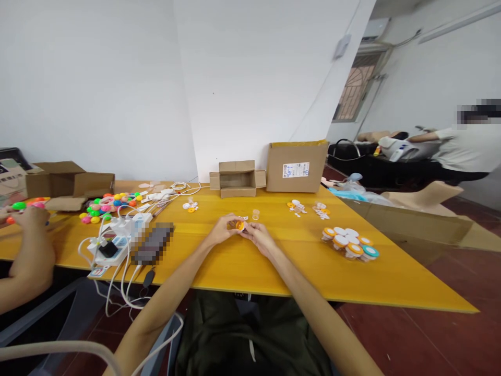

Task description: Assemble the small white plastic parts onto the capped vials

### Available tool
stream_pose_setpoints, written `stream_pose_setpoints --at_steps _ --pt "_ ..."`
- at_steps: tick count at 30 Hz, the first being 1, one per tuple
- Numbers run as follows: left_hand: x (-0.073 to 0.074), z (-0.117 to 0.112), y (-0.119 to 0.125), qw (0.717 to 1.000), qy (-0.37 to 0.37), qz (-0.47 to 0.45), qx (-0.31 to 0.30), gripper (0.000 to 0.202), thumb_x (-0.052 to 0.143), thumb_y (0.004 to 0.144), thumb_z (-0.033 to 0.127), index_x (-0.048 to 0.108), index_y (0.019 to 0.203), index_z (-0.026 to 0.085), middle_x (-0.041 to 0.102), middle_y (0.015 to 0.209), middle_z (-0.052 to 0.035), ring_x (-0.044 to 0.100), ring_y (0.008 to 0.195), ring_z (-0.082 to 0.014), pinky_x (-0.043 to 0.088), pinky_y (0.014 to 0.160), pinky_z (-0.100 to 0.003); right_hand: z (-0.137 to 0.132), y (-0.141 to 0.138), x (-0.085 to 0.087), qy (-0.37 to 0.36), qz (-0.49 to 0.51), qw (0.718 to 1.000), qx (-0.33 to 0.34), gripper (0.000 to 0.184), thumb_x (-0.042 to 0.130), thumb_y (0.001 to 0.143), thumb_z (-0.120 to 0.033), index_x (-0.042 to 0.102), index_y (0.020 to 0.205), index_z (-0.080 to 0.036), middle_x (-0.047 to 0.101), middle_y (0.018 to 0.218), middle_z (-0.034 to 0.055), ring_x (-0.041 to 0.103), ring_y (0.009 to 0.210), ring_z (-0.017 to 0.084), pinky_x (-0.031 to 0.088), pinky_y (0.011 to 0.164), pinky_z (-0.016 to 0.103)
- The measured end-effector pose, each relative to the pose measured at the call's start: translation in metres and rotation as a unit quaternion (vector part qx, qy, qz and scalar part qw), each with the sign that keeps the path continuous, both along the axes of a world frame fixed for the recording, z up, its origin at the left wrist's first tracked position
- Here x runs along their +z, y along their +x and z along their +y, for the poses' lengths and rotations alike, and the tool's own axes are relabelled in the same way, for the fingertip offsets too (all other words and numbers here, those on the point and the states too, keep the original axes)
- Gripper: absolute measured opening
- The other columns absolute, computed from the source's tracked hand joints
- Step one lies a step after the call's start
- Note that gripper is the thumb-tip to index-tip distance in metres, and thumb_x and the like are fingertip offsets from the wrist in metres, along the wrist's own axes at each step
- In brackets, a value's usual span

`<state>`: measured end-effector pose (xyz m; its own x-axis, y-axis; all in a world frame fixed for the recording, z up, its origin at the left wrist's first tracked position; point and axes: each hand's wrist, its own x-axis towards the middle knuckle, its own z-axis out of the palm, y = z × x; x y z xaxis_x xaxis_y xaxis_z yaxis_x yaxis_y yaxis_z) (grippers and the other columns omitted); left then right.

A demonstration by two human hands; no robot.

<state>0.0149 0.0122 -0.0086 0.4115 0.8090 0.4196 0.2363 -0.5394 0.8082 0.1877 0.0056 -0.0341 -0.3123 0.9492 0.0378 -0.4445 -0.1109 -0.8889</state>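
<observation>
Over the middle of the yellow table [235,266], my left hand [223,230] and my right hand [258,235] meet around a small orange lid [240,225]. Fingers of both hands are closed on it, and they partly hide it. White bits show just behind the fingertips, too small to make out. A clear little cup [255,214] stands on the table a short way beyond my right hand. Off to the right sits a cluster of clear jars with white, orange and teal lids [350,243].
Small piles of white and orange parts [191,207] lie at the back. An open cardboard box [237,180] and a larger carton [297,168] stand by the wall. A power strip [117,240] with cables and a phone [152,244] lie left. Another person's arm [33,250] handles colourful beads.
</observation>
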Motion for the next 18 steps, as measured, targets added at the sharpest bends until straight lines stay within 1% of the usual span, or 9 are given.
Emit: stream_pose_setpoints --at_steps 7,12,14,16,18 --pt "-0.0004 -0.0003 0.0019 0.999 -0.033 -0.034 -0.008 0.036 0.08 0.07 0.026 0.073 0.105 0.02 0.072 0.101 -0.0069 0.065 0.091 -0.0198 0.05 0.087 -0.034 0.001 -0.0002 0.0007 -0.004 -0.009 1.0 -0.004 0.035 0.088 0.059 -0.046 0.071 0.067 -0.017 0.072 0.072 0.0049 0.067 0.07 0.016 0.056 0.073 0.03" --pt "-0.0024 0.0015 0.0023 0.998 -0.043 -0.042 -0.016 0.036 0.081 0.07 0.028 0.073 0.103 0.018 0.071 0.098 -0.007 0.065 0.087 -0.0184 0.051 0.085 -0.033 -0.0003 -0.0018 0.0016 0.007 -0.033 0.999 -0.016 0.038 0.086 0.059 -0.051 0.07 0.066 -0.018 0.071 0.071 0.0043 0.067 0.069 0.015 0.056 0.071 0.028" --pt "-0.0027 0.002 0.0016 0.998 -0.043 -0.033 -0.015 0.035 0.081 0.07 0.03 0.073 0.101 0.017 0.069 0.096 -0.0062 0.064 0.085 -0.0173 0.051 0.084 -0.032 -0.0003 -0.0031 0.0014 0.022 -0.065 0.997 -0.024 0.037 0.082 0.064 -0.052 0.069 0.067 -0.018 0.072 0.072 0.0041 0.067 0.07 0.016 0.056 0.072 0.029" --pt "-0.0027 0.002 0.0007 0.999 -0.041 -0.012 -0.012 0.035 0.081 0.07 0.032 0.074 0.1 0.016 0.068 0.094 -0.0053 0.063 0.083 -0.0161 0.051 0.082 -0.031 0.001 -0.0037 0.0006 0.048 -0.125 0.99 -0.041 0.033 0.076 0.072 -0.05 0.068 0.068 -0.019 0.072 0.072 0.0036 0.068 0.07 0.017 0.057 0.072 0.031" --pt "-0.0026 0.0014 -0.0004 0.999 -0.036 0.012 -0.009 0.033 0.08 0.071 0.033 0.074 0.098 0.016 0.067 0.091 -0.0046 0.061 0.08 -0.0151 0.05 0.08 -0.029 0.0033 -0.0026 -0.0001 0.096 -0.213 0.97 -0.071 0.027 0.069 0.078 -0.044 0.068 0.067 -0.019 0.071 0.07 0.0028 0.067 0.069 0.019 0.057 0.07 0.032"
